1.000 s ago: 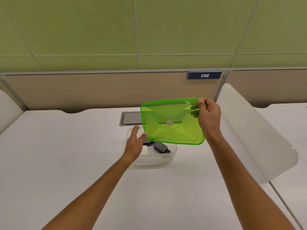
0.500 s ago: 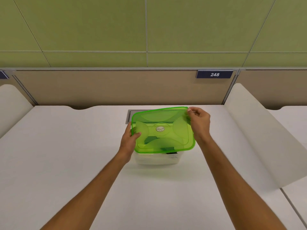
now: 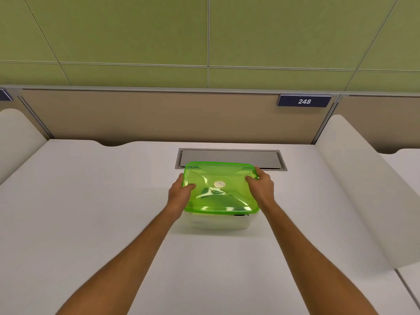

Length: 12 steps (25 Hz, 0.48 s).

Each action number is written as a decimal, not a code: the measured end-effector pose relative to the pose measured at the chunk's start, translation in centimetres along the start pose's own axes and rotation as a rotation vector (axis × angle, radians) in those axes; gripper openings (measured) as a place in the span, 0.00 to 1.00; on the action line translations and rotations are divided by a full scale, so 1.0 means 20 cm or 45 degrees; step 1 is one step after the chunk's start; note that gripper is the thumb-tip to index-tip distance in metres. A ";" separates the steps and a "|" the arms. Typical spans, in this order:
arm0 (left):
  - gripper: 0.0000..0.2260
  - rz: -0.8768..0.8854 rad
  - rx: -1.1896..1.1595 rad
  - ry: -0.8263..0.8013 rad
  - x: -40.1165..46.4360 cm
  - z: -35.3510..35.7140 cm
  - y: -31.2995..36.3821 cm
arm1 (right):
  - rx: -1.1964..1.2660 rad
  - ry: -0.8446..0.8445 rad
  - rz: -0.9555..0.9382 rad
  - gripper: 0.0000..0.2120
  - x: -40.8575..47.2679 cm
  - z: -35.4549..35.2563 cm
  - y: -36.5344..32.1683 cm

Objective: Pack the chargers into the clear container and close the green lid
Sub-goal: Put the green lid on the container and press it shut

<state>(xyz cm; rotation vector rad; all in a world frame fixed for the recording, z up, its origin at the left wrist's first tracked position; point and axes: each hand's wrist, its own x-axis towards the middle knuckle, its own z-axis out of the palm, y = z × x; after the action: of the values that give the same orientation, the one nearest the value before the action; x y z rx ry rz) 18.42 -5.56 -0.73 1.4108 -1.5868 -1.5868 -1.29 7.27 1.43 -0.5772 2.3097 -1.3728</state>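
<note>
The green lid (image 3: 219,187) lies flat on top of the clear container (image 3: 218,222) in the middle of the white desk. My left hand (image 3: 179,194) grips the lid's left edge, thumb on top. My right hand (image 3: 261,186) grips its right edge near the far corner, fingers on top. A dark charger (image 3: 241,215) shows only as a sliver through the container wall under the lid's front right rim; the rest of the contents are hidden by the lid.
A grey cable hatch (image 3: 231,158) is set into the desk just behind the container. White curved dividers stand at the left (image 3: 16,137) and right (image 3: 354,178). A beige partition with a "248" sign (image 3: 304,101) backs the desk.
The lid came down from tilted in my right hand above the container to lying flat on it. My left hand moved from the container's rim onto the lid's left edge.
</note>
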 end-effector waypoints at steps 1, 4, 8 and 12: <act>0.30 -0.004 0.040 0.003 0.01 0.01 0.00 | -0.029 0.005 -0.006 0.25 0.00 0.01 0.02; 0.31 -0.018 0.117 0.002 0.03 0.04 -0.02 | -0.123 0.027 -0.038 0.23 0.02 0.05 0.07; 0.30 -0.036 0.144 0.017 0.05 0.06 -0.04 | -0.204 0.031 -0.040 0.22 0.04 0.07 0.10; 0.31 -0.045 0.204 0.046 0.05 0.07 -0.05 | -0.236 0.030 -0.037 0.21 0.06 0.08 0.11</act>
<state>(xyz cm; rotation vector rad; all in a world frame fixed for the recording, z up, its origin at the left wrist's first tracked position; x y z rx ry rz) 17.22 -5.61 -2.30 1.5492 -1.7088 -1.4731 -1.68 6.41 -1.43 -0.6561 2.4737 -1.1909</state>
